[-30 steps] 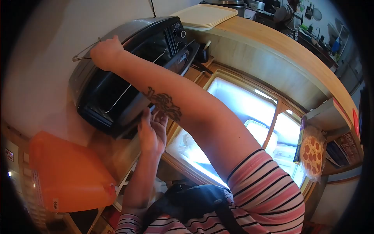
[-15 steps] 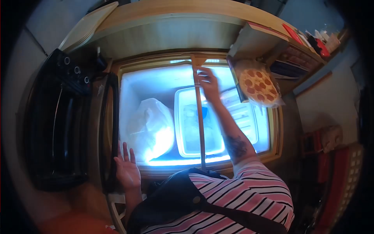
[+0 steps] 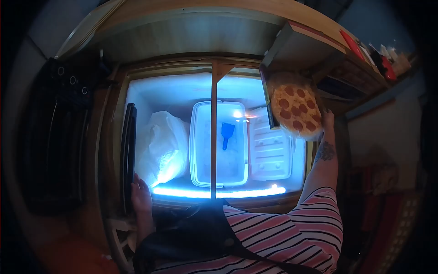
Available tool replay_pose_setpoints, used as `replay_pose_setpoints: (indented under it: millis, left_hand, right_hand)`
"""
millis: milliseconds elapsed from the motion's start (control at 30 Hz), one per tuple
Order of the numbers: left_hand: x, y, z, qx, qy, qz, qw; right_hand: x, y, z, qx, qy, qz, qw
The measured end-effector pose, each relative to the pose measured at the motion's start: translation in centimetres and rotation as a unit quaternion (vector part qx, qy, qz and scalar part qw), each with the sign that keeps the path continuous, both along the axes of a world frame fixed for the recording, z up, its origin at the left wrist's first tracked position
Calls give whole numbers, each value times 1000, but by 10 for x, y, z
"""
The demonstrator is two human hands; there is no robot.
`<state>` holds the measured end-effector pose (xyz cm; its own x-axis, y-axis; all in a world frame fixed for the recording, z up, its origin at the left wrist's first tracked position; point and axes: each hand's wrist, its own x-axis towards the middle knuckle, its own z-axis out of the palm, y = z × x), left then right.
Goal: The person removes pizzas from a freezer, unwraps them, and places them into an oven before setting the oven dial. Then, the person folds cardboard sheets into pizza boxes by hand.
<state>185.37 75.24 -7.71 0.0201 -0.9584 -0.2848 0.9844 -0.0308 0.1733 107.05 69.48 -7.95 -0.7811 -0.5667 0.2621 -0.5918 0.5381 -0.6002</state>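
At the right, my right hand (image 3: pixel 328 119) is at the right edge of a plastic-wrapped pepperoni pizza (image 3: pixel 296 107), closed on it, with most fingers hidden. The pizza is upright beside an open cardboard box (image 3: pixel 269 98). My left hand (image 3: pixel 141 196) is at the lower end of the dark oven door (image 3: pixel 129 157), with its fingers raised and apart, holding nothing I can see. Between my hands lies a lit chest freezer. In it are a white plastic bag (image 3: pixel 162 148), a white tub (image 3: pixel 195 146) with a blue scoop (image 3: pixel 227 132), and a ribbed white lid (image 3: pixel 270 150).
A black toaster oven (image 3: pixel 57 150) stands at the left. Across the freezer runs a narrow divider bar (image 3: pixel 213 132). Behind it curves a wooden counter (image 3: pixel 196 9), with pale trays (image 3: pixel 93 27) at the left and a red item (image 3: pixel 351 44) at the right. An orange object (image 3: pixel 68 255) is at lower left.
My right hand has moved from the divider bar to the pizza's right edge. The pizza and box look nearer. My left hand stays by the oven door, which appears more edge-on.
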Motion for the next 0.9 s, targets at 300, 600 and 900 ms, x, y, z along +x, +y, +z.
replay_pose_setpoints:
  millis: [300,600,900]
  left_hand:
    - [-12,9,-8,-1,-20,18,1000]
    - [-105,36,7,16,-63,29,997]
    - [-195,63,80,56,-215,88,971]
  right_hand:
    - [35,-1,37,32,-187,133,973]
    - [25,7,40,50,-272,144,950]
    - [-9,-1,-20,-74,-338,267,900]
